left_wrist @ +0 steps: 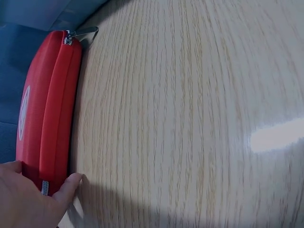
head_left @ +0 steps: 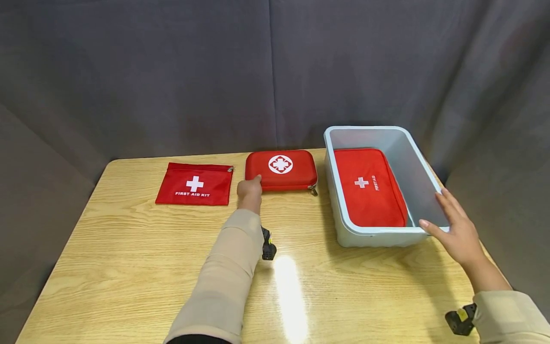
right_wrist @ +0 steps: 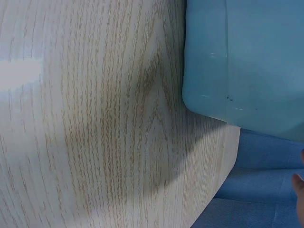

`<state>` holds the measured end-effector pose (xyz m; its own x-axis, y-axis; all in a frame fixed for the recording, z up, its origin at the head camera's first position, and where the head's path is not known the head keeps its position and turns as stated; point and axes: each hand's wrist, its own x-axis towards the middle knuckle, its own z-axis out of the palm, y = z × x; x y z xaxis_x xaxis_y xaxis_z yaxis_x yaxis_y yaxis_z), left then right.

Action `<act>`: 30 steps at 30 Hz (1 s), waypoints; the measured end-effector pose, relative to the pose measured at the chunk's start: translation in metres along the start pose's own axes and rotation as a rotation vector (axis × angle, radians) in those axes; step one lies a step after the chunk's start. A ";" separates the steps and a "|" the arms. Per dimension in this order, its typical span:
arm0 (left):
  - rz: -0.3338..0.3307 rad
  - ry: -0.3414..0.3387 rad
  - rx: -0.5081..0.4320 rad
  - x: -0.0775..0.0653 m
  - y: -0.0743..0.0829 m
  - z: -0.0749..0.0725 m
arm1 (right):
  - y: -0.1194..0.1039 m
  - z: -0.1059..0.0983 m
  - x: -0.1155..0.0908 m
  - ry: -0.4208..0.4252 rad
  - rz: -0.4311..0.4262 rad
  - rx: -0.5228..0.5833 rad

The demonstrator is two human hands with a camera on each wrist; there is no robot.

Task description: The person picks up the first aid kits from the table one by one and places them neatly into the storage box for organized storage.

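Observation:
A hard red first-aid case [head_left: 296, 167] with a round white emblem and a zipper lies near the table's back edge. My left hand [head_left: 249, 192] grips its left end; in the left wrist view the thumb [left_wrist: 70, 186] lies along its lower side and another finger is on its upper face. My right hand [head_left: 460, 234] rests at the near right corner of a grey-blue plastic bin [head_left: 374, 239], fingers spread along the rim. Inside the bin, a red first-aid pouch [head_left: 365, 200] lies against the left wall. Only a bit of the right hand [right_wrist: 299, 190] shows in the right wrist view.
A flat red zip pouch [head_left: 193, 186] marked "FIRST AID KIT" lies left of the hard case. All stand on a wood-grain table [head_left: 129, 267], with a grey curtain [head_left: 193, 81] behind it. Light glares on the tabletop at the near middle.

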<state>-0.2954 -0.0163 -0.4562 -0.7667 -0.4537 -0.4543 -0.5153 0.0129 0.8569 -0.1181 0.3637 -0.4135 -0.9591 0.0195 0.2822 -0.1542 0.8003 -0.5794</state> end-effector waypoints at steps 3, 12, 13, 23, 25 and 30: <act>-0.019 -0.018 -0.005 -0.011 0.005 -0.005 | 0.001 0.000 0.000 0.004 -0.007 0.002; -0.162 -0.041 -0.198 -0.016 0.003 -0.008 | 0.002 0.001 0.001 0.013 -0.021 0.011; -0.182 -0.045 -0.226 -0.015 0.002 -0.007 | 0.002 0.001 0.001 0.014 -0.021 0.011; -0.215 -0.154 -0.362 -0.022 -0.003 -0.010 | 0.000 0.000 0.000 0.011 -0.023 -0.003; -0.205 -0.169 -0.321 -0.024 -0.003 -0.011 | 0.000 0.000 0.000 0.010 -0.023 -0.002; -0.154 -0.219 -0.384 -0.027 -0.002 -0.012 | -0.001 0.000 0.000 0.012 -0.024 -0.004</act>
<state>-0.2689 -0.0145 -0.4428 -0.7767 -0.2248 -0.5884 -0.4822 -0.3889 0.7850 -0.1182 0.3630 -0.4134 -0.9523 0.0077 0.3052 -0.1759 0.8032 -0.5691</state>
